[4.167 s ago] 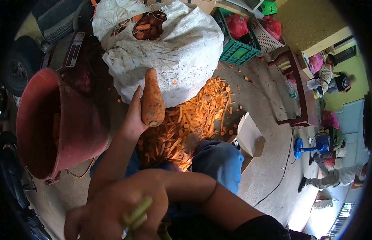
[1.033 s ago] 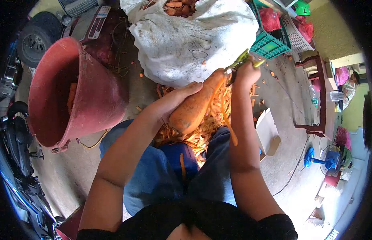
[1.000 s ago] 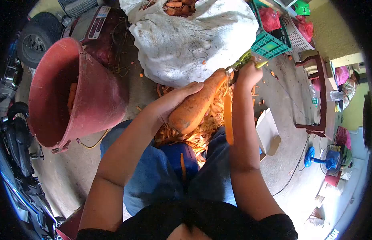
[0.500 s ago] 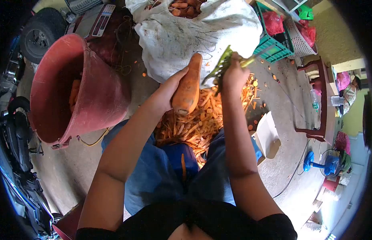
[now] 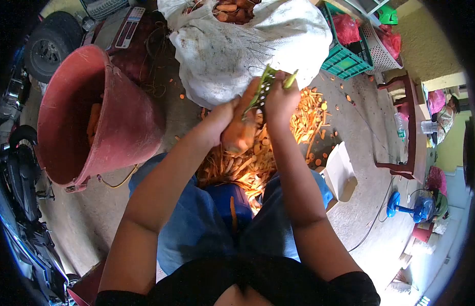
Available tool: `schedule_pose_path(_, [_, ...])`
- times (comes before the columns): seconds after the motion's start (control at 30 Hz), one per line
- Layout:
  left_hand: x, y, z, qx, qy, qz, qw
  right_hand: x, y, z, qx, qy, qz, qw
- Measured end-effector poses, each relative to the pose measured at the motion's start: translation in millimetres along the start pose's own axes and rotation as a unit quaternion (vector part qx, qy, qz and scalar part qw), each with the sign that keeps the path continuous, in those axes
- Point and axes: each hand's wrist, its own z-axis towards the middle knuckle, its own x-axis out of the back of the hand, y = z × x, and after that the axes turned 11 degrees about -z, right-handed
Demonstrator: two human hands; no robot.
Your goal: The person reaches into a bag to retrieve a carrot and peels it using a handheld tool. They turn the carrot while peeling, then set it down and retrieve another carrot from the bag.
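My left hand (image 5: 220,120) is wrapped round a large orange carrot (image 5: 239,138), which is slanted with its thick end towards me. In my right hand (image 5: 282,104) is a green peeler (image 5: 263,87) with a row of holes, lying against the carrot's upper right side. Motion blurs the carrot's surface and part of the tool. Below both hands spreads a heap of orange carrot peelings (image 5: 247,171), reaching down between my knees.
A red bucket (image 5: 127,117) with carrots inside stands on the left. Ahead is a white sack (image 5: 237,56) with carrots showing in its opening. To the right are an open cardboard box (image 5: 342,171) and a green crate (image 5: 344,61). Some carrot slices lie scattered on the floor.
My right hand has moved left and slightly down, bringing the peeler from beside the carrot onto it. The carrot's upper end is now partly covered by the tool.
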Motion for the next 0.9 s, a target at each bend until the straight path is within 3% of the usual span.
schedule_pose_path(0.1, [-25.1,-5.0,-21.5,0.044,0.023,0.046,0.998,13.3,20.7,34.0,-0.048,0.067,-0.070,0.994])
schedule_pose_path(0.17, [-25.1,-2.8,-26.3,0.045,-0.012,0.170,0.984,24.7,24.4,49.0,-0.096,0.095,-0.093,0.986])
schedule_pose_path(0.23, [-28.2,0.6,-28.2,0.033,-0.021,0.175,0.984,28.2,30.1,54.5,-0.082,0.113,-0.070,0.988])
schedule_pose_path(0.33, [-21.8,7.6,-28.2,0.106,-0.028,0.191,0.975,27.7,52.4,65.0,-0.066,0.169,-0.045,0.982])
schedule_pose_path(0.37, [-18.2,5.5,-29.2,0.079,-0.055,0.210,0.973,32.2,55.6,72.2,-0.132,0.185,-0.110,0.968])
schedule_pose_path(0.43, [-16.8,1.6,-34.4,0.054,-0.081,0.232,0.968,44.6,54.8,78.6,-0.190,0.204,-0.045,0.959])
schedule_pose_path(0.47, [-17.4,0.0,-38.4,0.065,-0.091,0.200,0.973,45.7,63.2,85.5,-0.234,0.187,0.047,0.953])
schedule_pose_path(0.5, [-18.2,-0.3,-41.1,0.074,-0.101,0.167,0.978,44.7,65.2,86.1,-0.234,0.188,0.049,0.953])
schedule_pose_path(0.57, [-20.4,3.3,-43.1,0.048,-0.087,0.161,0.982,43.5,47.2,77.6,-0.097,0.170,0.035,0.980])
schedule_pose_path(0.63, [-15.1,8.8,-34.2,0.057,0.025,0.162,0.985,38.0,29.1,65.4,-0.071,0.163,0.074,0.981])
schedule_pose_path(0.83, [-4.1,16.1,-6.0,0.051,0.023,-0.024,0.998,19.5,-17.5,18.5,-0.148,-0.034,0.167,0.974])
schedule_pose_path(0.9, [3.2,10.8,6.2,-0.045,-0.081,-0.101,0.991,13.9,-25.3,0.5,-0.148,-0.113,0.207,0.960])
